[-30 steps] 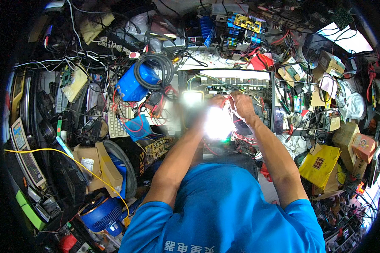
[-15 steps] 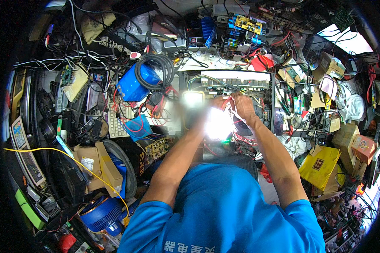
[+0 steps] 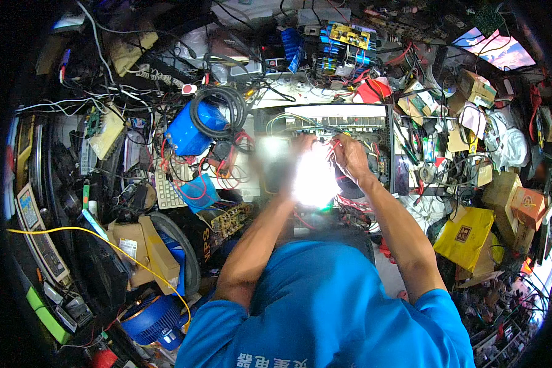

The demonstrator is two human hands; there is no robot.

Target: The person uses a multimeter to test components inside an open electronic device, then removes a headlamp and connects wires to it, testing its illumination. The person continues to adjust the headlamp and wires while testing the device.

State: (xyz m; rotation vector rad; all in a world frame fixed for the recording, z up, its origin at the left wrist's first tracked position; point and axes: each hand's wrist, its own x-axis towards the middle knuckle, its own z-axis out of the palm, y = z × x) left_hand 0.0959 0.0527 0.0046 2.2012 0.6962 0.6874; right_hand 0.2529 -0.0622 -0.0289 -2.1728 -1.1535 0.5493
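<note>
Over an open electronics chassis [image 3: 383, 132] both my hands work close together, at its front middle. My right hand [image 3: 352, 159] is closed, its fingertips pinching thin red and white wires [image 3: 335, 149]. A very bright lamp glow [image 3: 316, 181] covers much of the space between my arms. It washes out most of my left hand [image 3: 305, 143], whose fingers I cannot make out. Along the back of the chassis runs a row of pale terminals or components [image 3: 337, 122]. More red wires [image 3: 356, 204] lie loose beside my right forearm.
Left of the chassis are a blue case [image 3: 193, 130] with a coiled black cable [image 3: 242, 113], a keyboard [image 3: 168, 184] and a circuit board [image 3: 227, 222]. A yellow package [image 3: 466, 238] and cardboard boxes [image 3: 503, 195] crowd the right. A blue fan [image 3: 150, 320] stands at lower left.
The glow has spread and hides more of my left hand. My right hand stays at the wires with a small shift of its fingers. The whole view has shifted slightly.
</note>
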